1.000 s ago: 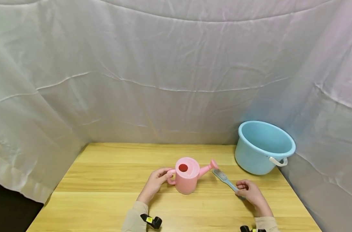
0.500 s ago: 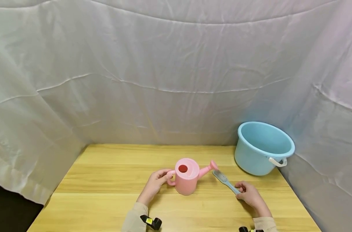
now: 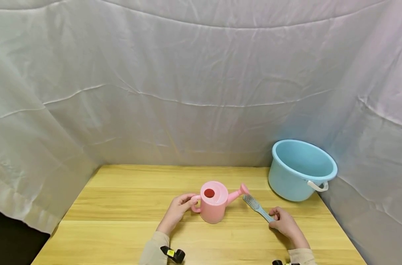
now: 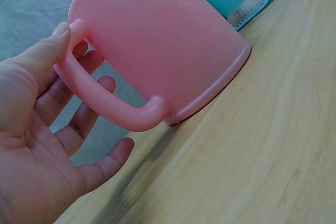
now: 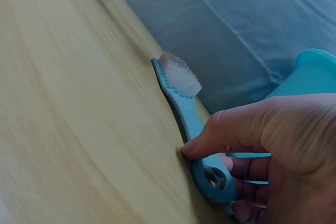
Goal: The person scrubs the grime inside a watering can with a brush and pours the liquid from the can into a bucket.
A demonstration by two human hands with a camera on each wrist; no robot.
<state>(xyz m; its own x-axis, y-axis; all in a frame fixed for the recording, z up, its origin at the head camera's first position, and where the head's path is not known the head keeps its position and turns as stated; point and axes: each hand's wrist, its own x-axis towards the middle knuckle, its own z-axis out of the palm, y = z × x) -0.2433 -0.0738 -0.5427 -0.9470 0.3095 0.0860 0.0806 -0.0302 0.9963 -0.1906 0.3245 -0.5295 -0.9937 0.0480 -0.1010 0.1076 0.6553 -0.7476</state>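
A pink watering can (image 3: 213,208) stands upright on the table, its spout pointing right. My left hand (image 3: 177,211) pinches its handle (image 4: 113,103) near the top between thumb and forefinger, while the other fingers spread loosely behind and below. To the right, a light blue scrubbing brush (image 3: 257,208) has its bristles (image 5: 179,74) facing up, its head just below the spout's rose in the head view. My right hand (image 3: 285,221) pinches the brush handle near its end, which has a hole (image 5: 214,177). Whether the brush touches the table is hard to tell.
A light blue bucket (image 3: 288,184) with a white handle (image 3: 317,185) stands at the table's back right corner. Grey cloth (image 3: 187,129) hangs behind and along both sides of the wooden table (image 3: 121,206).
My right hand has closed on the brush handle, whose end showed below the fingers a second ago and is now covered in the head view. The watering can and left hand have stayed put.
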